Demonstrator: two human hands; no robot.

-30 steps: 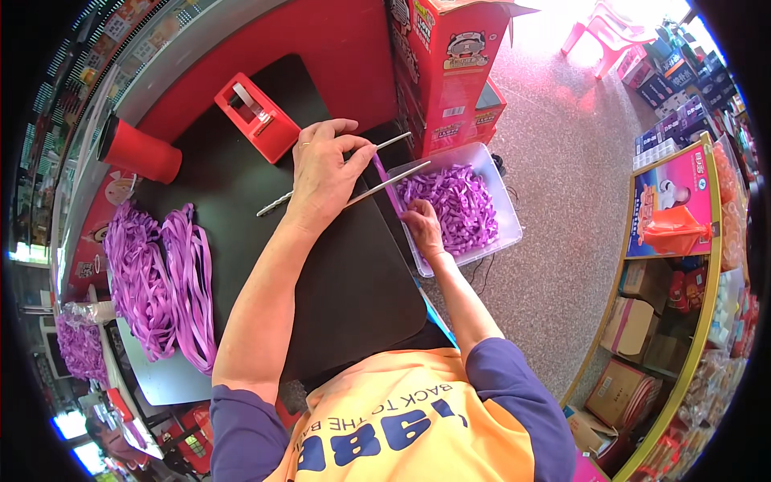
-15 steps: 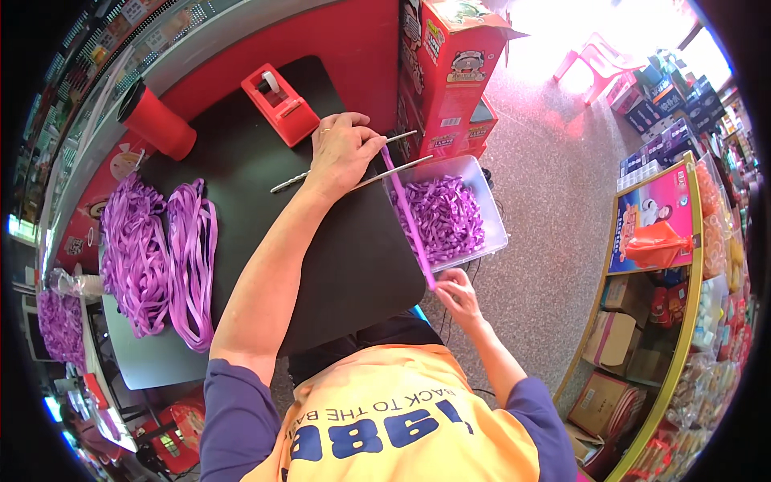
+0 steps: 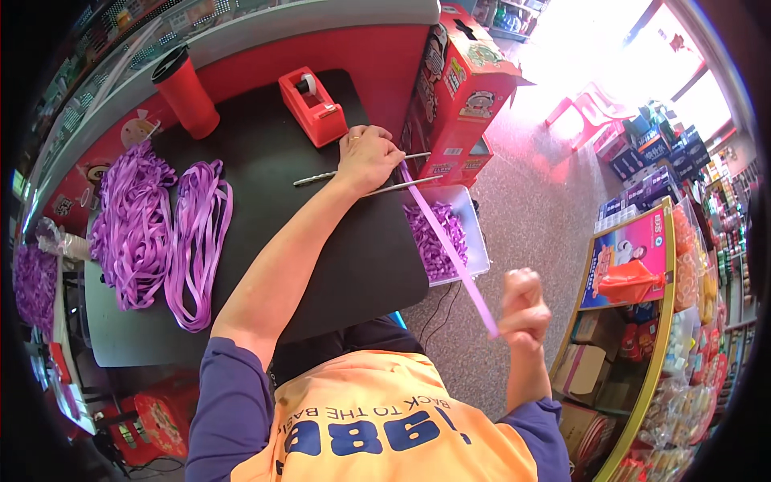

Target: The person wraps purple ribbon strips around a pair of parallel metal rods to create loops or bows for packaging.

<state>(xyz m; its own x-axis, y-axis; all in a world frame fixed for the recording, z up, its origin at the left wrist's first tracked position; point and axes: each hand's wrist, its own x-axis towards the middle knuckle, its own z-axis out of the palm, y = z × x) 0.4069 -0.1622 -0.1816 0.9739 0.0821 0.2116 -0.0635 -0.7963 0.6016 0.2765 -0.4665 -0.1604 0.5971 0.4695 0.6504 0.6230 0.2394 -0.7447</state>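
A strip of purple ribbon (image 3: 450, 249) stretches from the table's edge down to the right, over a white bin. At its upper end my left hand (image 3: 369, 161) is closed, pressed on the black tabletop, with thumb and fingers at the ribbon. Two thin metal rods (image 3: 393, 186) pass under or beside that hand and stick out over the edge; the exact grip on them is hidden. My right hand (image 3: 526, 309), curled and slightly blurred, is at the ribbon's lower end, out past the bin. Many short purple pieces (image 3: 434, 237) lie in the white bin (image 3: 479, 249).
Two bundles of purple ribbon (image 3: 132, 233) lie on the left of the black table (image 3: 321, 265). A red tape dispenser (image 3: 313, 108) and a red tumbler (image 3: 189, 96) stand at the back. Red cartons (image 3: 458, 96) rise beyond the bin. Shelves (image 3: 626, 329) line the right.
My right hand has moved right and away from the table, drawing the ribbon out longer and across the bin. My left hand stays at the same spot on the table. The view has shifted slightly.
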